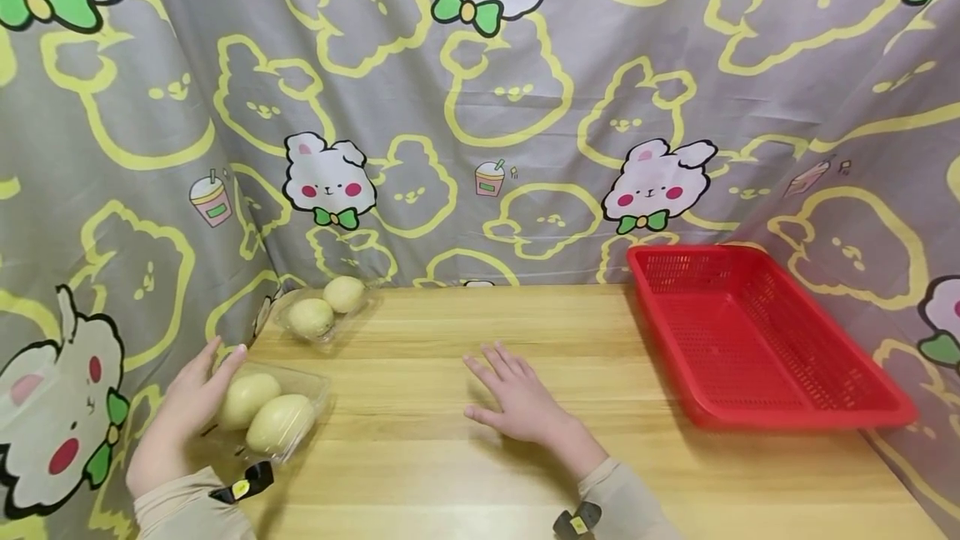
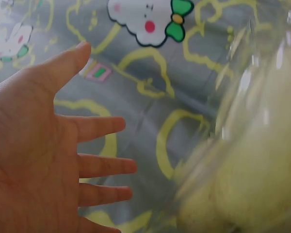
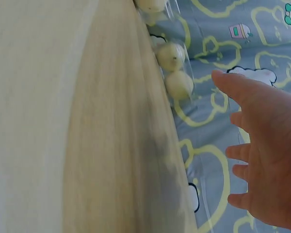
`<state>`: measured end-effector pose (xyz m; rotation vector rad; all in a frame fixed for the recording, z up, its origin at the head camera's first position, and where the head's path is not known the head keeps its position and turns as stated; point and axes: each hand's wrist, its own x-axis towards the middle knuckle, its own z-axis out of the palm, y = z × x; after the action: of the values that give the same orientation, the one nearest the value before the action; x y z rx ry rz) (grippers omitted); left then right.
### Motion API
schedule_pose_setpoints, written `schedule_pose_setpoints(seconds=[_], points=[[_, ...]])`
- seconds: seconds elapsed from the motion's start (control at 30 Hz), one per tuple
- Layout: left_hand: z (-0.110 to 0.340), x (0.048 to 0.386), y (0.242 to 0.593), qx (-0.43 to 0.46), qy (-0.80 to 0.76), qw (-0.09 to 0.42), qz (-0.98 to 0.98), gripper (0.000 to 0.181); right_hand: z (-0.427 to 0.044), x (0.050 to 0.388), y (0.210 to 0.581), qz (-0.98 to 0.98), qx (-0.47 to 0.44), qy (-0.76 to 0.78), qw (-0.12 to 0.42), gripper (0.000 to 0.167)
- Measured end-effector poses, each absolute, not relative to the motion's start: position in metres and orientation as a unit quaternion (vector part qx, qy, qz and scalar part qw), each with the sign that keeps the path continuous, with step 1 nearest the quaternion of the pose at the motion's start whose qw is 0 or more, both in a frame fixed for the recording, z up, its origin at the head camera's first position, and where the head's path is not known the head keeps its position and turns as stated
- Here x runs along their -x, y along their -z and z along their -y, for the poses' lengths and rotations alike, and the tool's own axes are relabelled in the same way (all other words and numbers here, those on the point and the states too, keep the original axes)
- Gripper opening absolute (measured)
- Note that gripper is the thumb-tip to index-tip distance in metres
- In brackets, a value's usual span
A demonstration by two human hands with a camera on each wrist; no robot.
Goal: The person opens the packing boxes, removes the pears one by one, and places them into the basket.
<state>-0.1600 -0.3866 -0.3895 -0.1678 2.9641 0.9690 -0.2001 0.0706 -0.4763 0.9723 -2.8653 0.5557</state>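
Observation:
Two pale yellow-green round fruits (image 1: 279, 424) lie in a clear plastic box (image 1: 318, 394) at the table's left front; the left wrist view shows them large and blurred (image 2: 262, 165). Beside the box's left side is my left hand (image 1: 183, 411), fingers spread (image 2: 34, 145); whether it touches the box cannot be told. A second clear box with two such fruits (image 1: 311, 318) sits behind, at the back left corner. Over the middle of the table my right hand (image 1: 525, 407) is held with fingers extended and nothing in it; the right wrist view shows its palm side (image 3: 276, 150).
A red plastic basket (image 1: 810, 419) with perforated walls stands at the right of the wooden table (image 1: 420, 473), with nothing seen in it. Grey curtains (image 1: 525, 215) with yellow outlines and white cartoon animals hang behind and on both sides.

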Motion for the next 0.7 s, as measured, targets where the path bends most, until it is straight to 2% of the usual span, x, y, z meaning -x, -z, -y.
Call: schedule_pose_setpoints(seconds=[0.47, 0.57, 0.7], points=[[0.404, 0.162, 0.402, 0.093, -0.349, 0.076, -0.929, 0.085, -0.029, 0.198, 0.477, 0.91, -0.378, -0.168, -0.005, 0.078], [0.408, 0.163, 0.407, 0.098, -0.35, 0.081, -0.928, 0.085, -0.015, 0.196, 0.477, 0.893, -0.402, -0.199, -0.046, 0.079], [0.412, 0.163, 0.411, 0.105, -0.346, 0.092, -0.928, 0.087, 0.004, 0.193, 0.474, 0.85, -0.434, -0.269, -0.134, 0.078]])
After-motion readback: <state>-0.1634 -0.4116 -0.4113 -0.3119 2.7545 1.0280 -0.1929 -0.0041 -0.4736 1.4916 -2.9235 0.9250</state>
